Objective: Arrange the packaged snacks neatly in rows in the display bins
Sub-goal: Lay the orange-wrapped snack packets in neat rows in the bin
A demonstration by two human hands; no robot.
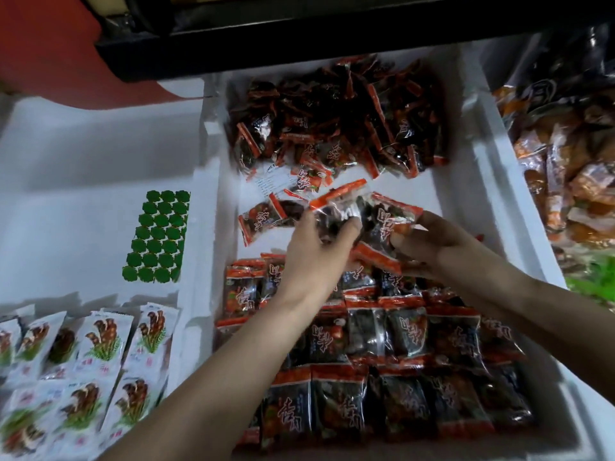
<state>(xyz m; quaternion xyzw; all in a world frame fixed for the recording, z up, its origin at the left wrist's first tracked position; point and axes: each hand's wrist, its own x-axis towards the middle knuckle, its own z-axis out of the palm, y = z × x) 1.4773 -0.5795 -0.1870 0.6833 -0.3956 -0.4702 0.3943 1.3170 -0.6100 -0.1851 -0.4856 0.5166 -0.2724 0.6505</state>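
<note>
The red-and-black snack packets lay in the white middle bin [492,181], split into two lots: a loose heap [336,121] was piled at the upper centre of the frame, and overlapping rows [399,344] were laid across the lower centre, each packet with its orange seal turned toward the top of the frame, presumably so that the labels could be read alike; between the lots a bare strip of bin floor was left, with a stray packet [266,217] tilted at its left side. Both hands were raised over that strip, just above the far edge of the rows; the left hand [316,251], reached in diagonally from the lower left, was closed round one packet [339,207], thumb on its clear face and fingers curled beneath; the right hand [436,244], brought in from the right edge with the wrist bent inward, was pinching a second packet [392,217]; whether the orange seal below its fingers belonged to a third held packet could not be told. The two packets were held touching and tilted, probably to be squared before being laid as the next row. White mushroom-printed packets [100,344] were ranged at the lower left, near a green sticker sheet [159,237]; orange packets [572,168] were heaped at the right edge.
</note>
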